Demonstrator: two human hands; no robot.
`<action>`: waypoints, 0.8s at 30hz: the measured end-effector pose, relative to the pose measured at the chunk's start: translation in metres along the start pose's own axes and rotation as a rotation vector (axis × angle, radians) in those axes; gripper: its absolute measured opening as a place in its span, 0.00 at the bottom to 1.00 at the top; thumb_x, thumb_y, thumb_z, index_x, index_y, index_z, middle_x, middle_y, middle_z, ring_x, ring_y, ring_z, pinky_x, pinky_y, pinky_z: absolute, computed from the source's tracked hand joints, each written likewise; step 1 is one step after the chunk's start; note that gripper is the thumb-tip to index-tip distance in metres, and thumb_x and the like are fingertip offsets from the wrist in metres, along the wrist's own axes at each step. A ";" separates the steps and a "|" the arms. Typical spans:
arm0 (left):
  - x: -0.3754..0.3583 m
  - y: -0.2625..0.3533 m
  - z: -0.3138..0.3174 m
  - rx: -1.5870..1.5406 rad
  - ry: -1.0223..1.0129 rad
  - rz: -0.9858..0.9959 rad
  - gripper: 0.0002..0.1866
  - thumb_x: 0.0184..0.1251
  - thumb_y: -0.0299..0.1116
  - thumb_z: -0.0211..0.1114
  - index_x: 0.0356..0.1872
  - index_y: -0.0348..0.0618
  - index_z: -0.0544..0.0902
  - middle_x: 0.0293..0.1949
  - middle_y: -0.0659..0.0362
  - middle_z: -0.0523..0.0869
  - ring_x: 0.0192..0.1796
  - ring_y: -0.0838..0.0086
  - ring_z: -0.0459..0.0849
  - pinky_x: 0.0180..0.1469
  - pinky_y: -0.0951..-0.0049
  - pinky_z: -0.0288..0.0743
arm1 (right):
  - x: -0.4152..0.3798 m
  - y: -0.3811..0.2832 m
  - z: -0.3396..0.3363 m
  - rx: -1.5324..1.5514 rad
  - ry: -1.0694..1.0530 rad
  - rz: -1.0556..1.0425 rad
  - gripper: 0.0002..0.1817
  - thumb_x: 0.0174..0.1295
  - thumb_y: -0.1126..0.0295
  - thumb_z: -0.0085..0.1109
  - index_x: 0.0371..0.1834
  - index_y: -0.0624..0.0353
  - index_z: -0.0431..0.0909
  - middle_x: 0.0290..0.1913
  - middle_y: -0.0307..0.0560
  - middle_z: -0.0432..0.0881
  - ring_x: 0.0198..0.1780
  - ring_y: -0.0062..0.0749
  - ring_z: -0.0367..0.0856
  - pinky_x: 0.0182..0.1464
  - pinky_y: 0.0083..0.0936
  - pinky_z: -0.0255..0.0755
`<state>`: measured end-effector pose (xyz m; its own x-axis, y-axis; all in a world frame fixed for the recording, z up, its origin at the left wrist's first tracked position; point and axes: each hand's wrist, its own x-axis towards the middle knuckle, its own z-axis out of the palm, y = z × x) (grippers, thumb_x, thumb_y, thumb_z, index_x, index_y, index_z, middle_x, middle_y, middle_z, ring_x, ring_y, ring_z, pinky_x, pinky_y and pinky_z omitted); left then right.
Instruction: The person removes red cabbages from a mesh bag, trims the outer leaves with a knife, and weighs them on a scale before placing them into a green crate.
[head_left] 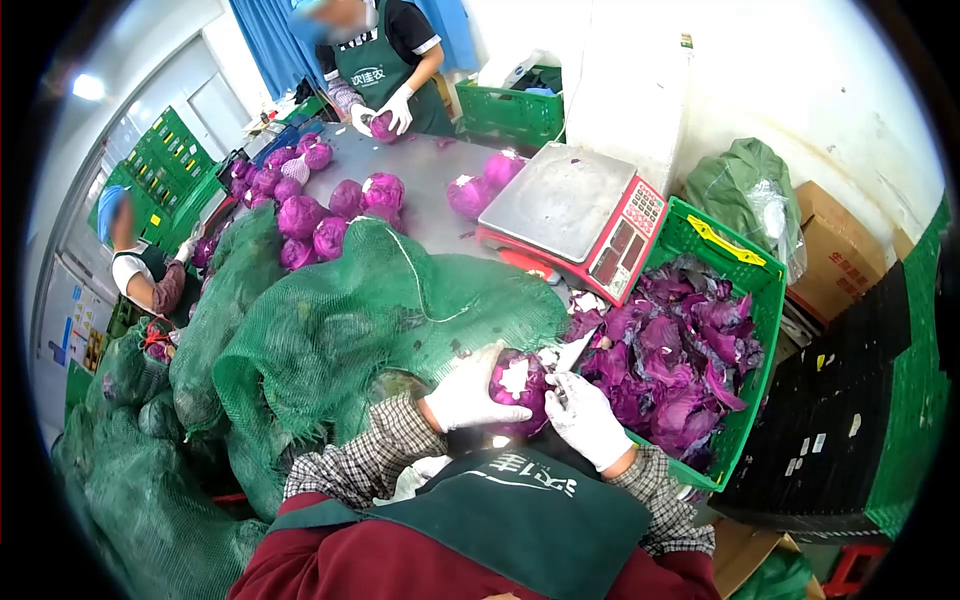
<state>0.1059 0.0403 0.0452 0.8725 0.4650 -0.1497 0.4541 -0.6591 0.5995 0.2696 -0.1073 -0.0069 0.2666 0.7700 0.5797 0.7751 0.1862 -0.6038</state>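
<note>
A red cabbage (524, 368) with a pale cut stem end facing up is held close in front of my apron. My left hand (474, 392), in a white glove, is wrapped round its left side. On the other side, my gloved right hand (585, 415) is closed on a knife, whose pale blade (573, 353) points up and away beside the cabbage. The handle is mostly hidden by my fingers. Just right of my right hand, a green crate (738, 440) holds a heap of loose purple cabbage leaves (665, 350).
A red scale (570, 205) stands beyond the crate. Green mesh sacks (320, 310) cover the table's left and near side. Several red cabbages (310, 220) lie farther back. One co-worker (385, 70) handles a cabbage across the table; another (140, 265) stands at left. Black crates (820, 430) are stacked right.
</note>
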 end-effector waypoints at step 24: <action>0.005 -0.031 -0.008 -1.204 0.058 -0.276 0.33 0.63 0.40 0.70 0.64 0.35 0.68 0.57 0.51 0.79 0.54 0.67 0.83 0.57 0.64 0.79 | 0.024 0.007 0.014 0.347 -0.288 0.274 0.20 0.60 0.69 0.63 0.54 0.66 0.75 0.45 0.50 0.78 0.40 0.34 0.78 0.44 0.25 0.75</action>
<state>0.0946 0.0677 0.0316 0.7505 0.5479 -0.3695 0.1401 0.4144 0.8992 0.2732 -0.0792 -0.0052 0.2272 0.9461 0.2308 0.4505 0.1080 -0.8862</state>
